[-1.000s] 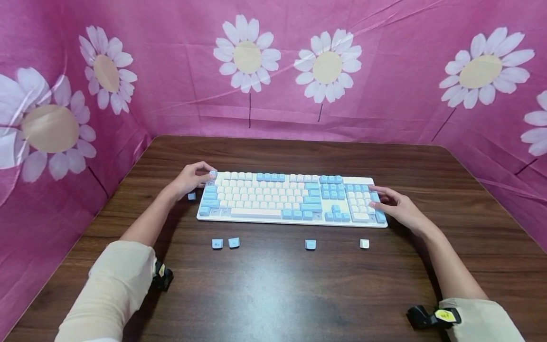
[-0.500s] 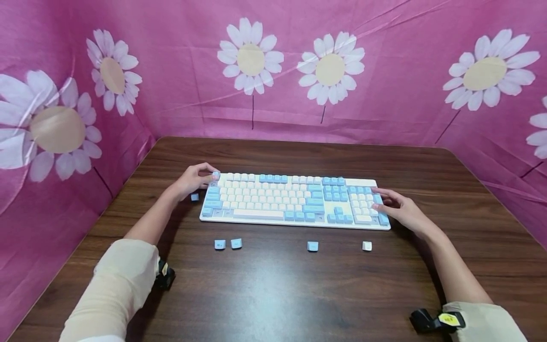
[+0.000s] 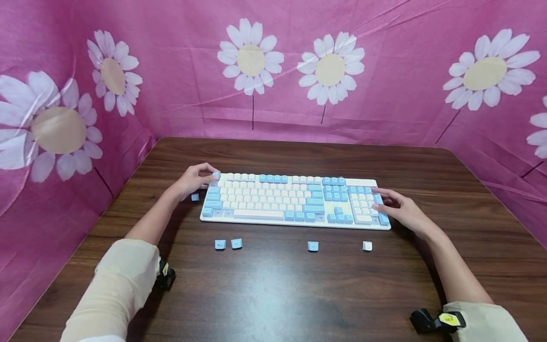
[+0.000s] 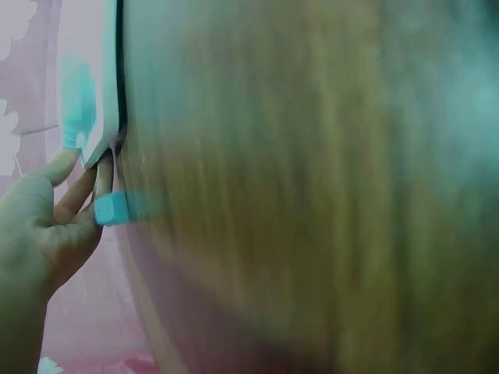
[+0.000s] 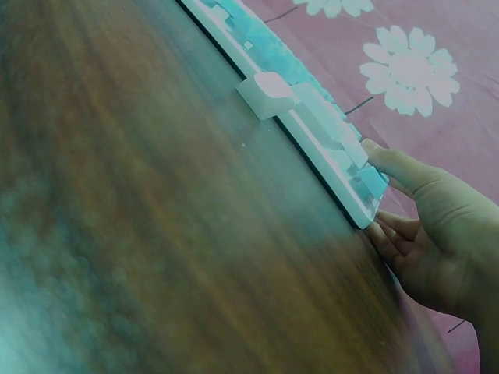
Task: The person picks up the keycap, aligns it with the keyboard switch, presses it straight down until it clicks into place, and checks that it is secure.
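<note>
A white and blue keyboard lies across the table, with a few bare key spots along its bottom row and near its upper left corner. My left hand grips its left end; in the left wrist view the thumb is on top and other fingers are at the edge below. At the opposite end, my right hand holds the keyboard with thumb over the number pad side and fingers around the edge. A loose blue keycap lies beside the left hand.
In front of the keyboard lie two blue keycaps at left, another blue keycap near the middle, and a white keycap at right. The brown wooden table backs onto a pink flowered cloth.
The head view has shifted slightly, so everything appears a little further right and lower. Both hands stay in the same place on the keyboard.
</note>
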Motion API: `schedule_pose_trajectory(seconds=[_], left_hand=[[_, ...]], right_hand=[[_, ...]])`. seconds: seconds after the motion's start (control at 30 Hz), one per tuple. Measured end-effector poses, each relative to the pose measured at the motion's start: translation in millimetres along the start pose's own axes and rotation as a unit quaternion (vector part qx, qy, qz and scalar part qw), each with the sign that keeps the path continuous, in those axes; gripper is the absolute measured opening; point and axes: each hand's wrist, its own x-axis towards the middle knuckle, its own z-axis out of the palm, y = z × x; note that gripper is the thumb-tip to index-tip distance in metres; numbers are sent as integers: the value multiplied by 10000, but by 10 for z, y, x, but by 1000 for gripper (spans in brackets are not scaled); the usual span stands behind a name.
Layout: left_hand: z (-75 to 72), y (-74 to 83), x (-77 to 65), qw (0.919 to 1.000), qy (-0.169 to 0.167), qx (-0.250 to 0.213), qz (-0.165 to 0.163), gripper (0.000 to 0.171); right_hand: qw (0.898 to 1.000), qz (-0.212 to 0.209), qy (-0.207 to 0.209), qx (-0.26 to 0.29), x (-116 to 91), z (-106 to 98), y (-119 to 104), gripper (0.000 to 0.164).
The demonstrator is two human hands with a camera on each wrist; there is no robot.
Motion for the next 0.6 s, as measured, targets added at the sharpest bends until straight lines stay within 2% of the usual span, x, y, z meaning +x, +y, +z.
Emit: schedule_pose_trajectory(seconds=[0.13,0.33,0.6], left_hand=[[15,-6,-11,9991,107,393,99,21],[17,-3,-5,9990,111,391,157,22],[-1,-6,-4,9987,73,506,83,23]], right_hand=[[10000,-73,-2,-66,-1,-6,11,52],[9998,-137,17,-154,-13,-16,25,52],[10000,19,-1,-21,19,-12,25,51]])
